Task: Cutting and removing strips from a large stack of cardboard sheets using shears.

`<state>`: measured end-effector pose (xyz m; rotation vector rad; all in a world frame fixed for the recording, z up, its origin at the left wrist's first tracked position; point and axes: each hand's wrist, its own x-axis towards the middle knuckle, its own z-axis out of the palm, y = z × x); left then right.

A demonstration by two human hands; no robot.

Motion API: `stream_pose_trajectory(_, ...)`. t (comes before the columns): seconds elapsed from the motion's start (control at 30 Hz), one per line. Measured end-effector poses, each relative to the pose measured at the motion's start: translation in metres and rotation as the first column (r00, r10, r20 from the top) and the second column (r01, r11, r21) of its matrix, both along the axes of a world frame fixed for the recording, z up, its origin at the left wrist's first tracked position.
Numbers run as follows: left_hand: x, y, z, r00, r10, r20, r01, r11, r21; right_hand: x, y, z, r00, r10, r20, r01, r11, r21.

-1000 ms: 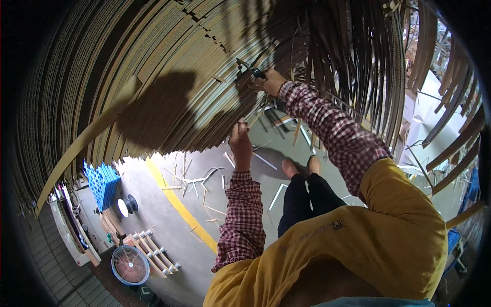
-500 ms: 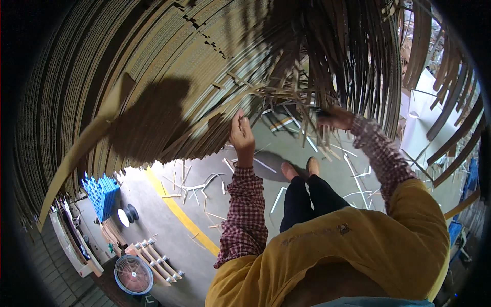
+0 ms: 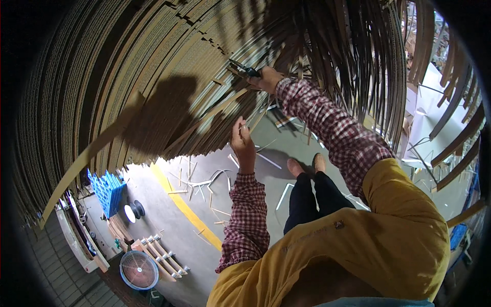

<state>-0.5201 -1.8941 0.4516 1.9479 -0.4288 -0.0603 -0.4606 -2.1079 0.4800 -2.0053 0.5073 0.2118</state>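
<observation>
A tall stack of brown cardboard sheets [image 3: 153, 66], seen edge-on, fills the upper left. My right hand [image 3: 268, 79], on a plaid sleeve, is raised against the stack's edge and grips a dark plier-like cutting tool [image 3: 244, 69] whose tip touches the cardboard. My left hand [image 3: 243, 143] is lower, just under the stack's bottom edge, with its fingers pinched on a thin cardboard strip [image 3: 258, 118] that hangs from the stack. Loose narrow strips [image 3: 358, 61] dangle to the right of my right hand.
One long bent strip [image 3: 87, 153] juts from the stack at the left. Below lies a grey floor with a yellow line [image 3: 186, 210], scattered offcuts [image 3: 204, 181], blue crates [image 3: 107, 189], a round fan [image 3: 139, 269] and a white rack [image 3: 163, 256]. My feet [image 3: 304, 166] stand near the offcuts.
My right hand swung out to the right half a second ago and has come back to the stack's edge with the tool. My left hand stays under the stack, a little lower.
</observation>
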Motion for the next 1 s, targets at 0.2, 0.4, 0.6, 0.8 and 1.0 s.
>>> stream_pose_trajectory(0.2,0.000,-0.005,0.008,0.999,0.006,0.051,-0.005,1.000,-0.016,-0.024,0.005,-0.008,0.985,0.106,0.138,-0.046,0.924,-0.380)
stream_pose_trajectory(0.4,0.015,0.000,0.059,0.954,0.042,0.298,-0.060,0.997,0.051,-0.144,-0.036,-0.058,0.942,0.146,0.302,-0.074,0.969,-0.237)
stream_pose_trajectory(0.6,0.063,-0.045,0.054,0.941,-0.229,0.248,0.138,0.931,0.338,-0.216,-0.102,-0.064,0.912,-0.049,-0.407,-0.125,0.911,-0.392)
stream_pose_trajectory(0.8,0.084,-0.103,-0.033,0.986,-0.165,0.013,0.148,0.913,0.381,-0.198,-0.064,0.029,0.952,0.303,0.034,-0.303,0.923,0.236)
stream_pose_trajectory(1.0,-0.007,-0.149,-0.147,0.972,-0.218,0.090,0.223,0.973,-0.051,-0.081,-0.033,0.026,0.981,0.076,0.179,-0.093,0.992,0.087)
